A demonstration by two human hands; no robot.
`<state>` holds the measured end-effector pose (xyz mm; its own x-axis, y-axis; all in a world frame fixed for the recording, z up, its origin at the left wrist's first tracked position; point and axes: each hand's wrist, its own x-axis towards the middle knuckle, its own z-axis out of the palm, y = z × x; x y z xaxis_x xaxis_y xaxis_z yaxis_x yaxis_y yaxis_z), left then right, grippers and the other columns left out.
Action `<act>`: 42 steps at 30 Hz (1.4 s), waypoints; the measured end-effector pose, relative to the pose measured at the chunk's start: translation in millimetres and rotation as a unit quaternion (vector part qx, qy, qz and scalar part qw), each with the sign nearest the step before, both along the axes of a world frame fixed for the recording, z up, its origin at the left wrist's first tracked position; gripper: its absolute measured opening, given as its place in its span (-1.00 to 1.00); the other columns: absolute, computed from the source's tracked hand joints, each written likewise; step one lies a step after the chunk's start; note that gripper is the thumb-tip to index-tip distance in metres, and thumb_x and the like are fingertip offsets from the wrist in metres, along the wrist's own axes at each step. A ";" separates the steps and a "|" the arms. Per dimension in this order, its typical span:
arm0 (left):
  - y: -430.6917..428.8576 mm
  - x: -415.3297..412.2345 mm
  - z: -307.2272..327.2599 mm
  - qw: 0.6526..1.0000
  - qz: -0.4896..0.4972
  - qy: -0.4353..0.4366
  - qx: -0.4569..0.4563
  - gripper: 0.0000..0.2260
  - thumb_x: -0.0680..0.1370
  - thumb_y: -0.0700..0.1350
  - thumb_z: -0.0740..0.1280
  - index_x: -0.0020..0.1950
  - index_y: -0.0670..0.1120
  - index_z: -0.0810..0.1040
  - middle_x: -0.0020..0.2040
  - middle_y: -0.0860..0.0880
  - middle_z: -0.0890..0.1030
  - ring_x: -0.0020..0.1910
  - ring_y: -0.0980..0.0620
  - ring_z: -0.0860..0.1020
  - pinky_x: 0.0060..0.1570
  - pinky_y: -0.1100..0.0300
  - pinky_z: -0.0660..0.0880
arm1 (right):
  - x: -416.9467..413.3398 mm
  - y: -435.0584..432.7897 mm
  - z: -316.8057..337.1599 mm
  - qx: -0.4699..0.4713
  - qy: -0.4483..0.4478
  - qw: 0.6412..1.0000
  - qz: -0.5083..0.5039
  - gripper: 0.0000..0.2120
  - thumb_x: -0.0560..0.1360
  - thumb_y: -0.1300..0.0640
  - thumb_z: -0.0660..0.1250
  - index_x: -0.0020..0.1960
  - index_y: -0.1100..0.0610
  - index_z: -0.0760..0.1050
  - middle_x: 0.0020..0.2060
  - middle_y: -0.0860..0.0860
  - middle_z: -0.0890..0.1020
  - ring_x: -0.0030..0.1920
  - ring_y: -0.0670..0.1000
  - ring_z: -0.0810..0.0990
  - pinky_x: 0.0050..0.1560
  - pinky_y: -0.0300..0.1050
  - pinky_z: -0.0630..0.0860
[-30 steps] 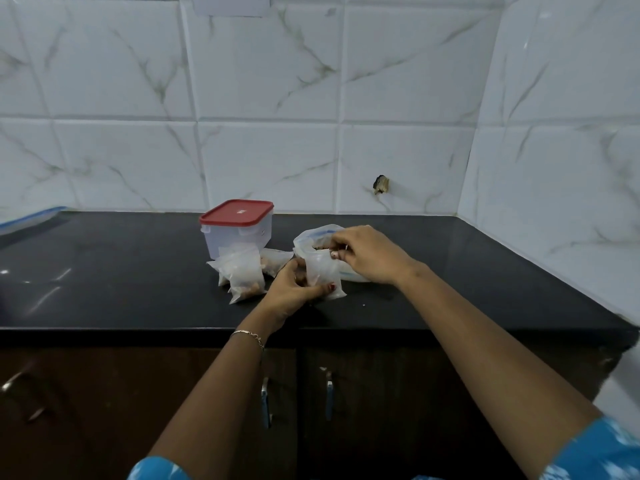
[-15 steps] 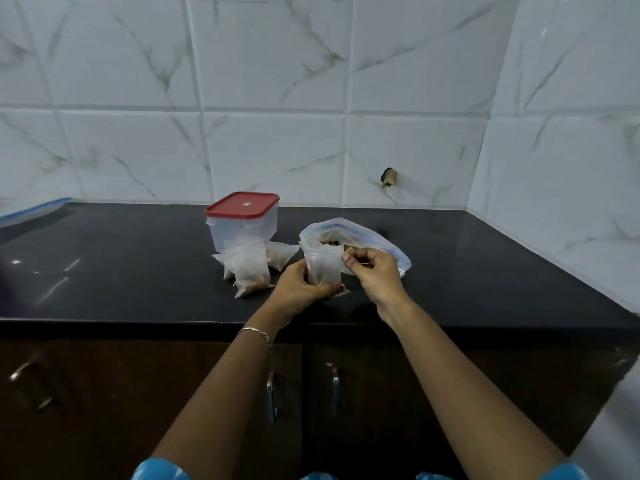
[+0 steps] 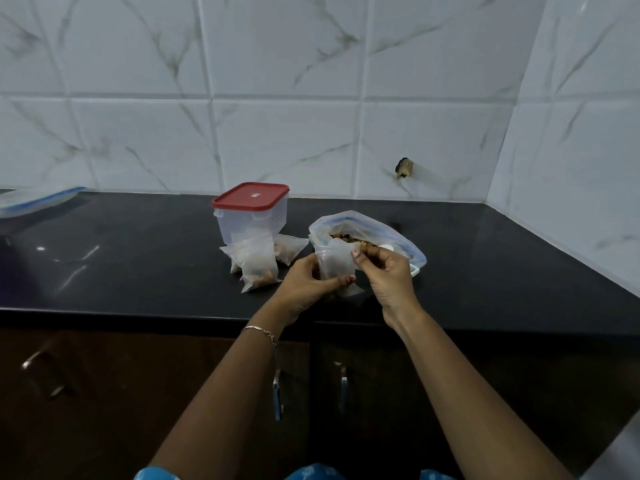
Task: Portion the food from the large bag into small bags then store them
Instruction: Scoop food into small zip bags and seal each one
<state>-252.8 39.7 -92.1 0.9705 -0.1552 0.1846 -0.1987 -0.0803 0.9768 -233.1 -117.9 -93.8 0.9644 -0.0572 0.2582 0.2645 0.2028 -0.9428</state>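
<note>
The small bag of thin, cloudy, crinkled plastic stands upright over the glossy black worktop, just before the open large zip bag. The left hand grips its lower part; the right hand pinches its top edge. One second ago that hand was at the large zip bag's mouth.

The large bag, clear with a blue zip strip, lies on the counter, mouth open, brown food showing inside. In front of it a clear small bag stands upright, gripped by the left hand and pinched at its rim by the right hand. Filled small bags lie against the red-lidded box.
</note>
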 end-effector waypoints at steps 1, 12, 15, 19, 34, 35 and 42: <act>0.4 -0.3 0.5 1.000 -0.006 0.003 0.002 -0.60 0.42 -0.19 0.50 0.22 -0.02 0.51 0.09 -0.02 0.65 0.04 0.07 0.65 -0.05 0.21 0.60 | 0.8 -0.5 -0.8 0.003 -0.001 1.000 0.000 -0.86 0.47 0.17 0.45 0.02 0.17 0.63 0.00 0.07 0.68 0.04 0.00 0.65 -0.04 -0.15 0.63; 3.8 5.7 0.2 0.990 0.063 0.008 -0.128 -0.75 0.54 -0.07 0.37 0.09 -0.23 0.56 -0.01 -0.14 0.64 0.01 -0.08 0.61 0.15 -0.08 0.53 | 4.6 -2.9 -5.8 0.022 -0.006 1.000 -0.018 -0.90 0.46 0.20 0.46 -0.05 0.21 0.64 -0.04 0.07 0.68 0.02 -0.03 0.64 -0.18 -0.33 0.55; 3.9 8.1 -2.7 0.990 0.057 -0.003 -0.128 -0.85 0.56 -0.15 0.36 0.04 -0.22 0.58 -0.04 -0.15 0.64 0.01 -0.09 0.60 0.13 -0.03 0.55 | 5.0 -2.8 -6.6 0.035 0.000 0.999 -0.032 -0.88 0.45 0.19 0.47 -0.05 0.22 0.64 -0.06 0.07 0.69 -0.01 -0.02 0.66 -0.16 -0.29 0.57; 4.3 9.8 -3.0 0.988 0.058 -0.011 -0.141 -0.93 0.56 -0.19 0.34 -0.03 -0.16 0.60 -0.12 -0.07 0.66 -0.09 0.02 0.63 -0.02 0.16 0.59 | 3.9 -1.8 -4.4 0.030 -0.015 0.999 -0.025 -0.86 0.46 0.19 0.46 -0.03 0.25 0.63 -0.09 0.07 0.70 -0.04 -0.03 0.67 -0.15 -0.29 0.57; 4.2 13.8 -8.1 0.988 0.069 -0.035 -0.130 -0.91 0.53 -0.18 0.39 -0.04 -0.19 0.62 -0.13 -0.10 0.67 -0.10 0.02 0.64 -0.05 0.16 0.58 | -0.3 -2.3 -3.6 -0.009 -0.019 1.000 0.006 -0.84 0.48 0.21 0.44 0.00 0.29 0.61 -0.07 0.07 0.69 -0.04 -0.07 0.67 -0.15 -0.28 0.58; 4.5 13.8 -7.5 0.989 0.067 -0.035 -0.128 -0.91 0.53 -0.17 0.40 -0.04 -0.18 0.63 -0.12 -0.11 0.67 -0.09 0.01 0.64 -0.06 0.16 0.58 | -1.2 -2.4 -3.6 -0.007 -0.018 1.000 0.009 -0.85 0.49 0.22 0.42 0.00 0.29 0.60 -0.10 0.05 0.69 -0.08 -0.11 0.67 -0.18 -0.30 0.57; -0.7 10.6 -3.6 0.991 0.051 -0.011 -0.121 -0.90 0.50 -0.16 0.42 -0.02 -0.16 0.64 -0.05 -0.12 0.69 -0.04 -0.02 0.66 -0.15 0.20 0.58 | -5.4 -1.8 -3.1 -0.021 -0.018 0.999 0.021 -0.88 0.50 0.19 0.42 -0.01 0.23 0.60 -0.12 0.03 0.70 -0.10 -0.07 0.68 -0.12 -0.15 0.63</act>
<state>-242.2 39.0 -95.7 0.9743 -0.0045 0.2252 -0.2226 0.1343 0.9656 -238.5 -119.7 -96.9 0.9557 -0.0060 0.2943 0.2908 0.1749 -0.9407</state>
